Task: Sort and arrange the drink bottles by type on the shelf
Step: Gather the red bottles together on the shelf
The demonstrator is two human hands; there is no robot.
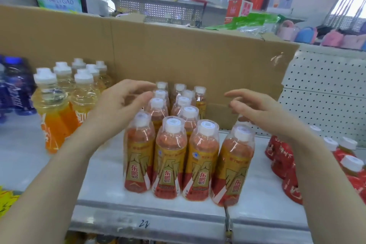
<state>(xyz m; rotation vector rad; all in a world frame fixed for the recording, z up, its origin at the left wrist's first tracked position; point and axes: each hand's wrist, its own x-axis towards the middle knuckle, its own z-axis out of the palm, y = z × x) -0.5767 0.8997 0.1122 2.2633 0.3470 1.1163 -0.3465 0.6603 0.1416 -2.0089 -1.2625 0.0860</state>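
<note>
Orange bottles [59, 105] are standing at 9 o'clock on the shelf [99, 174]. Left hand [120, 103] is hovering, loosely curled, empty. Gold-and-red bottles [170, 144] are standing centre, long axes vertical, caps pointing to 12 o'clock. Right hand [257, 109] is hovering at 3 o'clock, relaxed, empty.

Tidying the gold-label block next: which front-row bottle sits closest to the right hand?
The rightmost front-row bottle; its white cap is just below the right hand, while the other three stand further left.

The bottle cluster [170, 154] stands on the shelf [103, 180], cardboard box [178, 49] behind, perhaps touching.
</note>
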